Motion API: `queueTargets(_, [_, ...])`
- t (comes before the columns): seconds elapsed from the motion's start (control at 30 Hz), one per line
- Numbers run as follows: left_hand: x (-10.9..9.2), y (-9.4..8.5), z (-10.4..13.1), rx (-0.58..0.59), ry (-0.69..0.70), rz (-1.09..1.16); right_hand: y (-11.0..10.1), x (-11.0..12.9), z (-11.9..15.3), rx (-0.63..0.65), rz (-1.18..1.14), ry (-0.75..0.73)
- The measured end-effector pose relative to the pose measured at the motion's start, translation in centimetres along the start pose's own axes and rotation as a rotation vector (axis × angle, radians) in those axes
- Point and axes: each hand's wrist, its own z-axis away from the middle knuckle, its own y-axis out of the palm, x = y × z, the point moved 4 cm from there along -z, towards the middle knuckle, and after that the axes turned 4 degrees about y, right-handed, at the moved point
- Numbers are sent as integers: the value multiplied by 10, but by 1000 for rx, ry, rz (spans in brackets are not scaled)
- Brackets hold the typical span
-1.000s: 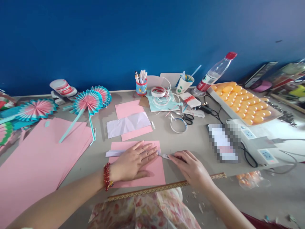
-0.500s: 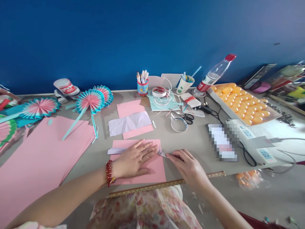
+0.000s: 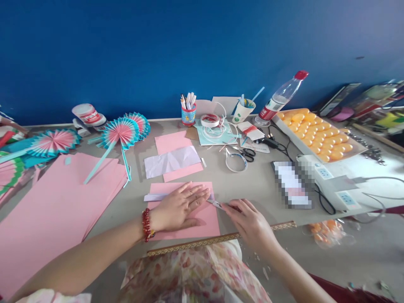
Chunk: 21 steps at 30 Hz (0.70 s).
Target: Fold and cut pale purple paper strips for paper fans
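Since the earlier frame, your right hand [image 3: 251,223] has carried the cutter [image 3: 216,204] slightly leftward, so its tip now reaches farther in over the edge of the pink sheet [image 3: 205,230]; your left hand [image 3: 176,208] keeps its place on that sheet.

Your left fingers lie flat and a little spread, holding down the lilac strip [image 3: 154,197]. The strip lies across the pink sheet on the tabletop [image 3: 259,181]; its left end juts past the sheet, and a short bit shows beyond your fingertips. Your right fingers pinch the cutter, its tip right by those fingertips. Your hand covers most of the strip, and you can't tell from here whether the blade is in the fold or only touching it.

The step in hand looks like slitting the strip, with the pink sheet as a backing. The next move likely calls for a steady pull on the cutter while the left hand stops the strip sliding. The tip is close to your fingers, so draw them back a touch before pressing.

Just beyond the sheet lies the lilac paper [image 3: 170,162], creased, with tape [image 3: 236,163] and scissors [image 3: 249,155] to its right.
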Motion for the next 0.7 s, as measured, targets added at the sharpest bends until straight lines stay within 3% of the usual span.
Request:
queueTargets(0.53, [1, 3, 1, 10, 0, -8, 10, 16, 4, -20, 17, 58])
queueTargets(0.7, [4, -4, 3, 6, -44, 66, 10, 17, 4, -16, 20, 42])
